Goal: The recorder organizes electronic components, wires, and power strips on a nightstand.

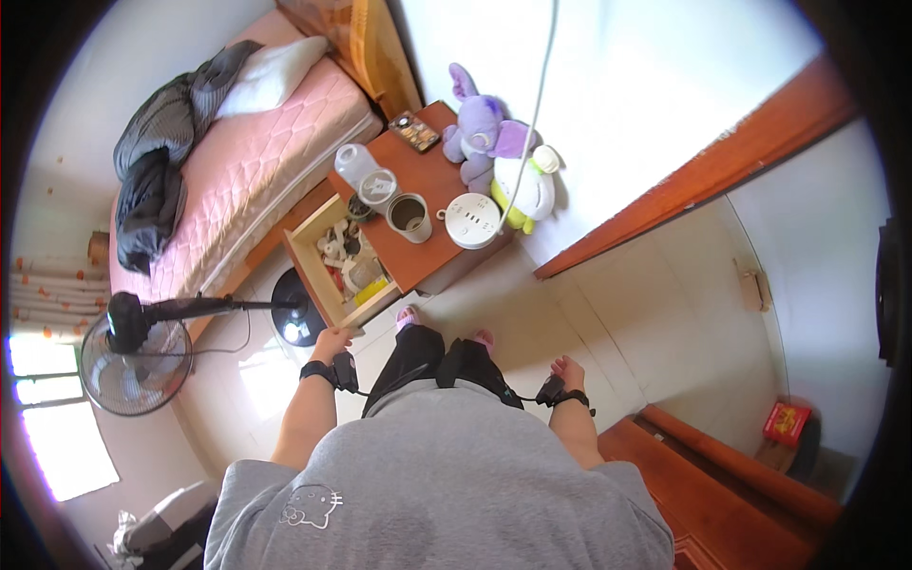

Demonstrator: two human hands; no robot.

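My left hand (333, 345) is at the near corner of an open wooden drawer (372, 306), beside a small light-coloured piece at its fingertips; whether it grips this or the drawer I cannot tell. Mixed small items, among them a yellow one (371, 291), lie in the drawer. My right hand (568, 370) hangs by my side with its fingers curled, touching nothing visible. On the nightstand (420, 265) stand an uncapped cup (409, 217), a lidded cup (377, 187), a clear plastic container (354, 164) and a round white power strip (472, 221). A patterned phone case (414, 132) lies near the back.
Two plush toys, one purple (479, 121) and one white and green (526, 187), lean by the wall. A pink mattress (278, 135) and a standing fan (135, 363) are at the left. A doorway with a wooden frame (684, 178) is at the right, reddish wooden furniture (705, 484) behind right.
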